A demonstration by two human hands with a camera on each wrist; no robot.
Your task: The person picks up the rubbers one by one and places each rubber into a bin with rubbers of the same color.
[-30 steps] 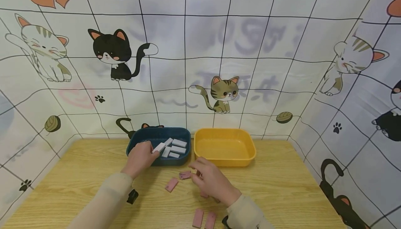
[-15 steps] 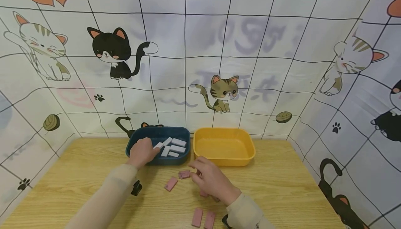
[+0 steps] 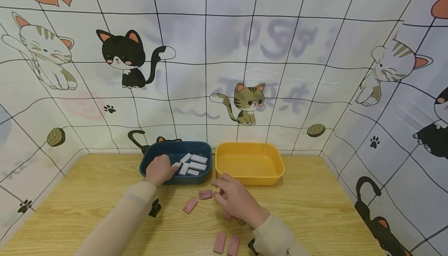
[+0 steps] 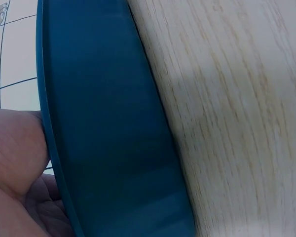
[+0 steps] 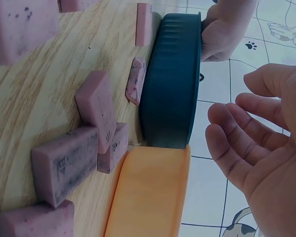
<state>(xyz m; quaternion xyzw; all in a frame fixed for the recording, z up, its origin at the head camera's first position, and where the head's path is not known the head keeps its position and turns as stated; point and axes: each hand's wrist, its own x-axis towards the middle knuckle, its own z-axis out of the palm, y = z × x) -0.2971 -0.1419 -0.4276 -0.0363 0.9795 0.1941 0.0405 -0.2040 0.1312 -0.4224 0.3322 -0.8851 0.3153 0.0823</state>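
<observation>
My left hand (image 3: 160, 169) reaches over the near left rim of the dark blue bin (image 3: 154, 179). Its thumb is against a small white rectangular block (image 3: 177, 165); the other fingers are hidden inside. More white blocks (image 3: 197, 166) lie in a loose cluster in that bin. My right hand (image 3: 238, 201) hovers over the table in front of the yellow bin (image 3: 250, 180), its fingers loosely bent. In the right wrist view nothing lies between those fingers (image 5: 219, 140). Below it are several pink rectangular blocks (image 5: 64, 163) with dark printed marks, some leaning on each other.
Two pink blocks (image 3: 219, 242) lie side by side near the front, and another pink block (image 3: 190, 205) before the blue bin. Both bins stand next to each other at the back of the wooden table (image 3: 87, 201), against a cat-patterned sheet (image 3: 189, 92).
My left hand has lowered the white block from a raised, tilted pose deeper into the blue bin, shifting slightly right. The right hand stays in place. The view has shifted slightly.
</observation>
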